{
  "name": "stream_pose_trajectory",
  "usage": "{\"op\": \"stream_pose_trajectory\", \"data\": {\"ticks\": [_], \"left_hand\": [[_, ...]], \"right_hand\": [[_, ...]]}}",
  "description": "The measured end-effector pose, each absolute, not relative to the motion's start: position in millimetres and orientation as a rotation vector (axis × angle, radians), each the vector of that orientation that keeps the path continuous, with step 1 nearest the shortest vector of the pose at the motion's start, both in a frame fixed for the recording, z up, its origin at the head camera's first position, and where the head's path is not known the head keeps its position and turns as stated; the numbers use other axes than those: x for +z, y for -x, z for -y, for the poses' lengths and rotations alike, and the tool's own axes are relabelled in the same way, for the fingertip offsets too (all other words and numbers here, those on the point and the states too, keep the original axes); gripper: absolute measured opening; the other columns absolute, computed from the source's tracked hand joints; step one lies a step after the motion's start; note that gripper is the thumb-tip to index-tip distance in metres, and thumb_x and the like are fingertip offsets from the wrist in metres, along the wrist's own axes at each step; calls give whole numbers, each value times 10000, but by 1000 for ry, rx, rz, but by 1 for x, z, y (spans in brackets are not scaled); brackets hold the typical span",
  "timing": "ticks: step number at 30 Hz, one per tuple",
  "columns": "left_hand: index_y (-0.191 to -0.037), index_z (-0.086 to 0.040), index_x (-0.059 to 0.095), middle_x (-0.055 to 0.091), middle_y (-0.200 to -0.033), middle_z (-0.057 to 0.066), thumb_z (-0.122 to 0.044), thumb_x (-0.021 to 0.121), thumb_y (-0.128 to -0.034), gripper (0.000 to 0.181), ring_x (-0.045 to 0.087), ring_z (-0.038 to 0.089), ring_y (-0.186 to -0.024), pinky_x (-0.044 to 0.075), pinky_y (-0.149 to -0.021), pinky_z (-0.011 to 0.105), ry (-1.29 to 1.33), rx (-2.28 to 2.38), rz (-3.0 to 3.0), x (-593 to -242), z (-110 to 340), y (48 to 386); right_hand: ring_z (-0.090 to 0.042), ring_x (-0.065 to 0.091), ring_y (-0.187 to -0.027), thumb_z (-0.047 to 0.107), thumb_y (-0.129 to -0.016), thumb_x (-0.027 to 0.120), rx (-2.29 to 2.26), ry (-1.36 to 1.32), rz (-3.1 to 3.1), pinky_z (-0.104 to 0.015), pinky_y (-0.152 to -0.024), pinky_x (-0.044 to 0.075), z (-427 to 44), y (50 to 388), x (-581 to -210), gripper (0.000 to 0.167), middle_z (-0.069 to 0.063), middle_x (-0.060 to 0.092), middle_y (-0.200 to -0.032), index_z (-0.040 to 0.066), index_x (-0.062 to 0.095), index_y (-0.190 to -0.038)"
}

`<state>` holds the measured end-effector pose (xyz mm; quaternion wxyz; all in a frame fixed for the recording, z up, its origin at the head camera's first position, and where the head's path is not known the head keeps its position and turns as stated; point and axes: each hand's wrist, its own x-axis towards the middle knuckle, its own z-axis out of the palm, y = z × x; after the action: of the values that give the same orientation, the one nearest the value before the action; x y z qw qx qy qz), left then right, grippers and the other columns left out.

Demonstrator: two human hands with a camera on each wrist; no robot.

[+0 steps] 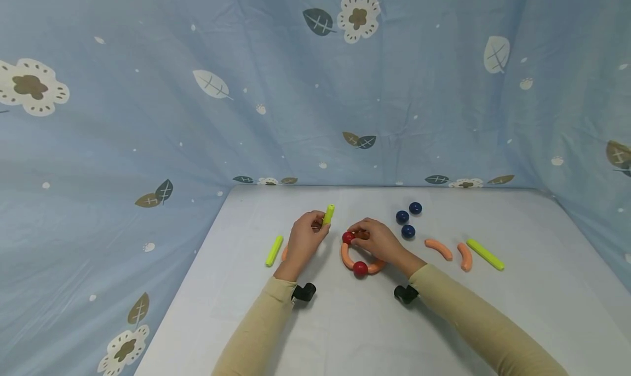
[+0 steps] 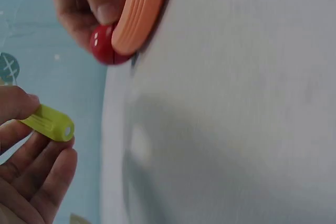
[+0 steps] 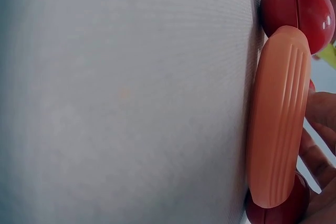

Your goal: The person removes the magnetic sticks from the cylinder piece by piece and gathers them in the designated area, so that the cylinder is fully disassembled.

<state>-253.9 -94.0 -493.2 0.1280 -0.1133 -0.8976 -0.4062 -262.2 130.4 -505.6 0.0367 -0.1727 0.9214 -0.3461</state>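
Note:
My left hand (image 1: 307, 239) pinches a yellow-green rod (image 1: 328, 214) between thumb and fingers, raised above the table. Its near end shows a round hole in the left wrist view, where the rod (image 2: 51, 122) tilts. To the right, a ring of orange curved pieces (image 1: 346, 256) and red balls lies on the table. My right hand (image 1: 380, 242) reaches over this ring and grips the red ball (image 1: 348, 237) at its upper left, hiding the far side. A second red ball (image 1: 360, 268) joins two curved pieces at the near side. In the right wrist view an orange curved piece (image 3: 278, 119) spans two red balls.
Another yellow-green rod (image 1: 274, 251) lies left of my left forearm, beside a partly hidden orange piece (image 1: 284, 252). Several dark blue balls (image 1: 408, 232) sit behind the ring's right. Further right are orange curved pieces (image 1: 438, 249) and a yellow-green rod (image 1: 485, 254). A patterned blue curtain (image 1: 296, 91) hangs behind.

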Motion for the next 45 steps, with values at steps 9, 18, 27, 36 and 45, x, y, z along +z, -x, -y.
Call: {"op": "stream_pose_trajectory", "data": {"ticks": [9, 18, 27, 36, 45], "left_hand": [[-1256, -178, 729, 722, -1093, 2, -163, 751, -940, 317, 669, 161, -908, 559, -754, 327, 330, -989, 2678, -489, 116, 260], [-1194, -170, 767, 740, -1143, 26, -134, 763, -926, 270, 694, 208, -970, 569, -801, 375, 292, -882, 2723, -490, 132, 268], [-1206, -199, 762, 722, -1203, 31, -140, 735, -951, 263, 686, 238, -1057, 564, -859, 408, 218, -852, 2808, -495, 146, 275], [-1154, -155, 780, 745, -1121, 48, -87, 760, -918, 247, 700, 262, -1010, 575, -829, 421, 231, -776, 2805, -500, 152, 279], [-1143, -162, 786, 746, -1117, 50, -81, 757, -916, 243, 700, 253, -1000, 577, -817, 408, 203, -733, 2838, -503, 152, 282]], "right_hand": [[-192, 606, -1061, 200, -913, 784, -1064, 521, -2832, -417, -976, 529, -130, 261, -505, 292, -1, 653, -1165, 190, 735, -1201], [-190, 605, -1058, 195, -912, 785, -1065, 534, -2835, -412, -973, 529, -129, 261, -506, 292, 4, 652, -1150, 193, 736, -1199], [-201, 608, -1091, 201, -905, 792, -1068, 545, -2840, -428, -996, 517, -130, 262, -509, 295, 6, 655, -1153, 198, 737, -1195], [-192, 609, -1063, 192, -908, 789, -1086, 545, -2837, -414, -977, 531, -130, 261, -508, 290, 7, 655, -1151, 201, 739, -1193], [-193, 610, -1073, 203, -912, 785, -1081, 554, -2845, -416, -984, 527, -131, 261, -507, 289, 11, 656, -1153, 204, 736, -1197]]}}
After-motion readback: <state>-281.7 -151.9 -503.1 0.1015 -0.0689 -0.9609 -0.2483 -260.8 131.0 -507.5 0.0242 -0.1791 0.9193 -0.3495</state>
